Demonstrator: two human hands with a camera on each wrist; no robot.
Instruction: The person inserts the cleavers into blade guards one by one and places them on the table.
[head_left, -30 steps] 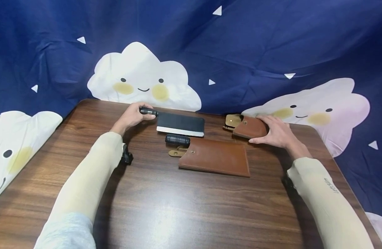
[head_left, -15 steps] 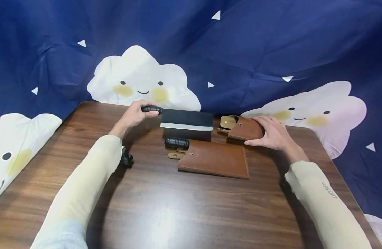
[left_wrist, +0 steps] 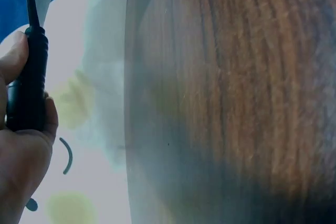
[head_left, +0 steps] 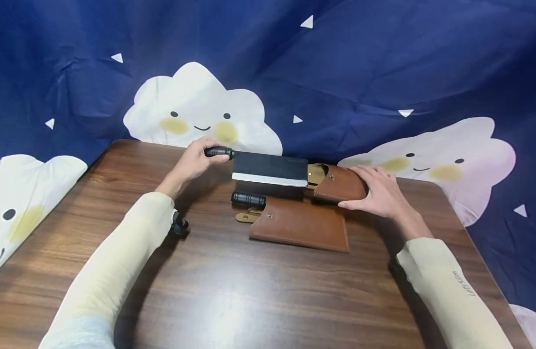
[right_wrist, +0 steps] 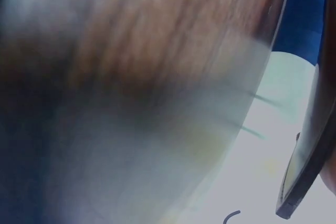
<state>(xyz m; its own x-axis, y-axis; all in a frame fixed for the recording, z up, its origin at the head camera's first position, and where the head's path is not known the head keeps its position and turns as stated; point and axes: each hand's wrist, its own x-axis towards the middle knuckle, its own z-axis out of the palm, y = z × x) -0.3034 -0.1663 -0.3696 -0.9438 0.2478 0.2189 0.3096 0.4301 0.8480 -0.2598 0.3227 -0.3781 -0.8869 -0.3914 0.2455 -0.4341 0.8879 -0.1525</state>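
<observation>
My left hand (head_left: 194, 160) grips the black handle of a cleaver (head_left: 269, 167), its dark, broad blade pointing right and its pale edge facing me. In the left wrist view the thumb and fingers wrap that handle (left_wrist: 29, 87). The blade's far end meets the tan flap at the mouth of a brown leather sheath (head_left: 343, 183). My right hand (head_left: 381, 191) holds this sheath by its right end, thumb at the near side and fingers over the back. Only a strip of the sheath's edge (right_wrist: 310, 166) shows in the right wrist view.
Just in front lies a second brown leather sheath (head_left: 300, 224), with a black handle (head_left: 248, 198) and a tan strap (head_left: 247, 217) sticking out on its left. The wooden table (head_left: 233, 286) ends at a dark blue cloud-print curtain (head_left: 350, 58).
My left hand has lifted the cleaver and moved it right, up to the sheath. The sheath in my right hand has shifted slightly left and toward the blade.
</observation>
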